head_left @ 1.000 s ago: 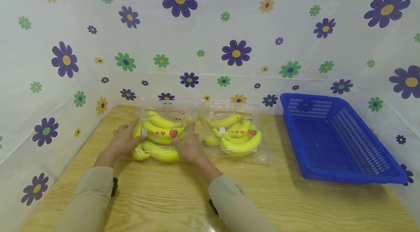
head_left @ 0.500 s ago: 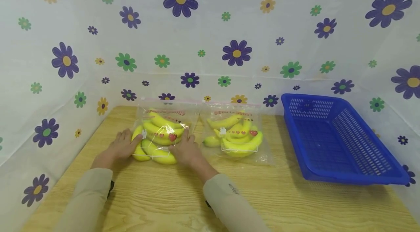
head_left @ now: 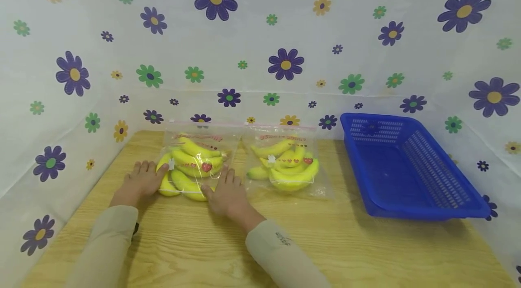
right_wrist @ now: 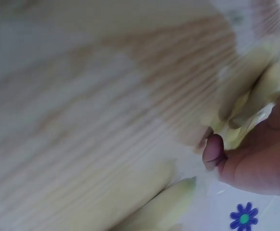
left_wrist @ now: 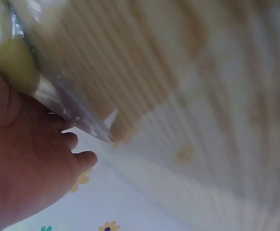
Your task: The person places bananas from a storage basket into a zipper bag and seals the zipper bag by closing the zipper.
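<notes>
From the head camera, the near bag of bananas (head_left: 191, 166) lies flat on the wooden table (head_left: 325, 243), between the two hands and touching both. The left hand (head_left: 143, 180) rests at its left edge and the right hand (head_left: 226, 192) at its right front corner, each with fingers straight and slightly spread. The bananas lie crosswise, left to right. A second bag of bananas (head_left: 285, 166) sits just beside it, with the blue basket (head_left: 411, 166) well apart to the right.

The left wrist camera is blurred: the palm touches clear plastic over a yellow banana end (left_wrist: 15, 67).

The right wrist camera is also blurred; a fingertip (right_wrist: 213, 150) meets the plastic, but whether it presses or pinches cannot be told.
</notes>
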Motion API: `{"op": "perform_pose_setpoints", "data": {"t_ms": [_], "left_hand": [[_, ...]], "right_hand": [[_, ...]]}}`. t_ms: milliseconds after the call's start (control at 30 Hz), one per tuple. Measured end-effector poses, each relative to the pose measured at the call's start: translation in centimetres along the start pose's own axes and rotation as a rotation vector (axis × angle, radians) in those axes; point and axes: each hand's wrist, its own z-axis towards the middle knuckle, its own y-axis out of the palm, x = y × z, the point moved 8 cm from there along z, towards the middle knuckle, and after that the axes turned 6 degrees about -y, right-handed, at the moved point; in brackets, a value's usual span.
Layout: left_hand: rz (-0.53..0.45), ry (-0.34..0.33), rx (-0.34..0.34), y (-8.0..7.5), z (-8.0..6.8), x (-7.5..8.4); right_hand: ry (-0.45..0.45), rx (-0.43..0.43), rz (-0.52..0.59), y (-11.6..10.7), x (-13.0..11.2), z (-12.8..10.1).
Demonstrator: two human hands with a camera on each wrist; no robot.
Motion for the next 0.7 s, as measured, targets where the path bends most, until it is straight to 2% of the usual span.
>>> {"op": "perform_pose_setpoints", "data": {"t_ms": [200, 300, 400, 533, 633, 700], "left_hand": [[0.007, 0.016, -0.002, 0.0, 0.3, -0.7], [0.015, 0.036, -0.001, 0.1, 0.2, -0.6], [0.016, 0.057, 0.035, -0.2, 0.3, -0.4], [-0.017, 0.077, 0.113, -1.3, 0.1, 0.4], [-0.005, 0.112, 0.173, -1.9, -0.3, 2.2], [0.026, 0.146, 0.210, -2.1, -0.9, 4.1]], "right_hand": [[0.010, -0.021, -0.141, 0.0, 0.3, 0.3], [0.008, -0.022, -0.156, 0.1, 0.4, 0.4], [-0.028, 0.011, -0.070, -0.3, 0.4, 0.5], [-0.153, 0.084, 0.169, -2.4, 0.7, 0.2], [-0.236, 0.146, 0.275, -5.0, 1.9, -0.4], [-0.259, 0.202, 0.274, -6.8, 3.5, -1.0]]}}
